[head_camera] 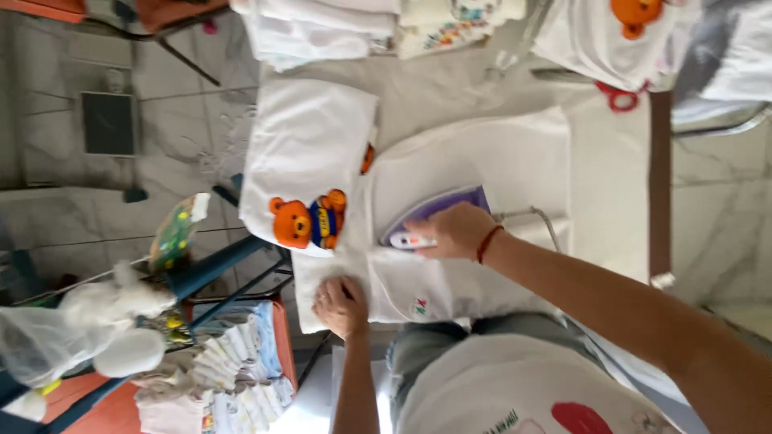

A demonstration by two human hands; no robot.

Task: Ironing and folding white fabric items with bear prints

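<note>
Two hands working: right hand (455,231) grips the purple iron (426,221), nose pointing left toward the left hand (341,306), pressed flat on the white garment (482,161).

A flat garment (474,161) lies spread on the ironing table (611,201), and an iron (430,219) stands on it. The right hand (454,231) sits on top of the iron; the left hand (342,305) presses a sleeve (322,277) at the near-left corner. A folded garment with a bear print (305,173) lies just left of the iron, touching the spread one. Stacks of folded clothes (322,28) lie behind it at the far edge, with scissors (615,96) to their right. Left of the table, a chair (241,362) holds more folded clothes, and a soft toy (112,321) lies beyond it.
</note>
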